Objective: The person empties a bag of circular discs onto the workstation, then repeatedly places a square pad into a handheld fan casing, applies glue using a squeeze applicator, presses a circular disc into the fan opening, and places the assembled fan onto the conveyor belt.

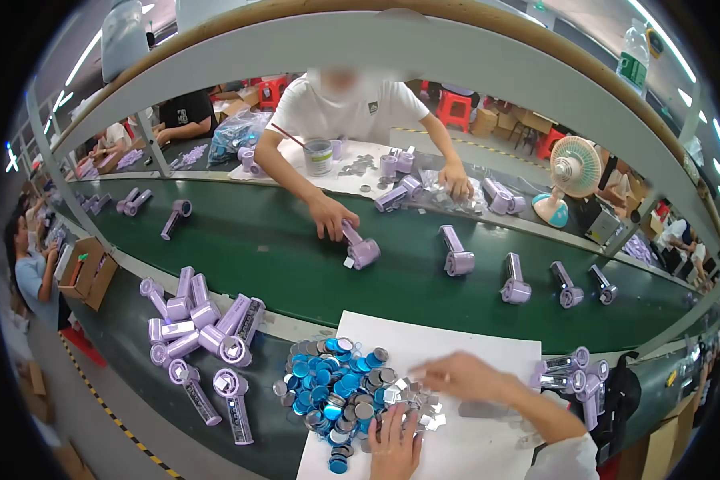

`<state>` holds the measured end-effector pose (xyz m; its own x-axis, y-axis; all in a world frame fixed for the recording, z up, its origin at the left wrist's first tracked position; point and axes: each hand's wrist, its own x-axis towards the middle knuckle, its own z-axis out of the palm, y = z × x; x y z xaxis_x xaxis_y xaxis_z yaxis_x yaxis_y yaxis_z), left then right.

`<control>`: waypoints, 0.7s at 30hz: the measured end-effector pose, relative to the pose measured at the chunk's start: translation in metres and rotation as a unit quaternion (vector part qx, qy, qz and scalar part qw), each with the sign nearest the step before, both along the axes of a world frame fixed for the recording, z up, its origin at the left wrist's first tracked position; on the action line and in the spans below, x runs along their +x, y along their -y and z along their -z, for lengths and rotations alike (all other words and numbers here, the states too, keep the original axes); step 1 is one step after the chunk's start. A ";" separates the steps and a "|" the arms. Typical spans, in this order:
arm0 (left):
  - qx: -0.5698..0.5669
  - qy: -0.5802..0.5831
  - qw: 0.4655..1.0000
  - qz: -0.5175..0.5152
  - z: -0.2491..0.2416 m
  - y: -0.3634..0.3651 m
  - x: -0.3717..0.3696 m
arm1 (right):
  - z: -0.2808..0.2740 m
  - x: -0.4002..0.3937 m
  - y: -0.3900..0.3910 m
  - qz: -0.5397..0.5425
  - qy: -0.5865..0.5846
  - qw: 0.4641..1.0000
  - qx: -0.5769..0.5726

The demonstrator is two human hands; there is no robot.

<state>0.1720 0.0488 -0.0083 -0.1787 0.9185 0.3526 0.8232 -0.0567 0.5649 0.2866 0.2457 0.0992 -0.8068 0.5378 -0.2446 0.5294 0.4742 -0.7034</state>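
Note:
My left hand (396, 446) rests palm down at the pile's near right edge, fingers spread and touching small white-silver square pieces (414, 400). Above and to the right of it is my right hand (460, 376), smeared by motion, its fingertips near the same squares; whether they pinch anything I cannot make out. The pile of round discs (336, 388), some blue-faced and some silver, spreads to the left of both hands. Beneath everything lies a white sheet (488, 448). Lilac handheld devices with round heads (232, 388) lie in a group further left.
A green conveyor belt (280, 280) runs across, carrying several lilac devices (456, 252). Opposite, a co-worker's hand (330, 216) holds one device. More devices (576, 372) sit at my right. A small fan (572, 172), a tub (318, 158) and an overhead beam (360, 40) are beyond.

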 end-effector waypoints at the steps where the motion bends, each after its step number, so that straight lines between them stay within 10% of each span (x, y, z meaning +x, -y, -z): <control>1: -0.018 -0.003 1.000 0.008 0.002 -0.001 0.001 | 0.005 -0.005 -0.024 0.030 -0.018 0.999 0.005; 8: 0.084 0.006 0.996 0.041 -0.004 -0.003 0.001 | 0.090 -0.077 -0.192 0.200 -0.099 0.966 0.129; 15: 0.182 0.037 0.982 -0.027 -0.057 -0.035 -0.058 | 0.162 -0.140 -0.325 0.356 0.014 0.809 0.468; 21: 0.137 0.041 0.990 -0.018 -0.051 -0.012 -0.057 | 0.183 -0.154 -0.362 0.315 0.067 0.835 0.446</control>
